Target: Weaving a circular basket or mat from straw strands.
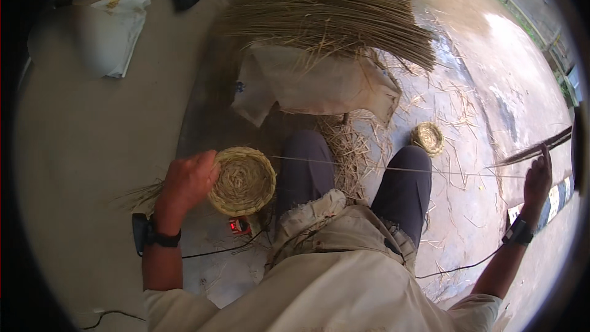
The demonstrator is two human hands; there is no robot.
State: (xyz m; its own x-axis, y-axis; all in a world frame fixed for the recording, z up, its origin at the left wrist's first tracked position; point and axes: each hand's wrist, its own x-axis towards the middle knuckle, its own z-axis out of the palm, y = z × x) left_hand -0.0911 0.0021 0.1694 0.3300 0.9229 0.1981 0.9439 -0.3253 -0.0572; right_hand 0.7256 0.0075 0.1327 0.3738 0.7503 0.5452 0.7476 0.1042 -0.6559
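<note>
At the lower left, my left hand (192, 179) grips the rim of a round woven straw basket (243, 178), held beside my left knee. A thin pale cord (369, 166) stretches from this basket across both knees to my right hand (537, 178), raised at the far right with fingers closed on it. A bunch of dark strands (522, 155) shows just behind that hand. A second, smaller woven basket (428, 138) lies on the floor beyond my right knee.
A large bundle of straw (332, 12) lies ahead over a pale sack (313, 83), with loose stalks scattered around (353, 147). A white bag (120, 31) sits upper left. A small red-lit object (239, 226) and black cables lie near my left wrist.
</note>
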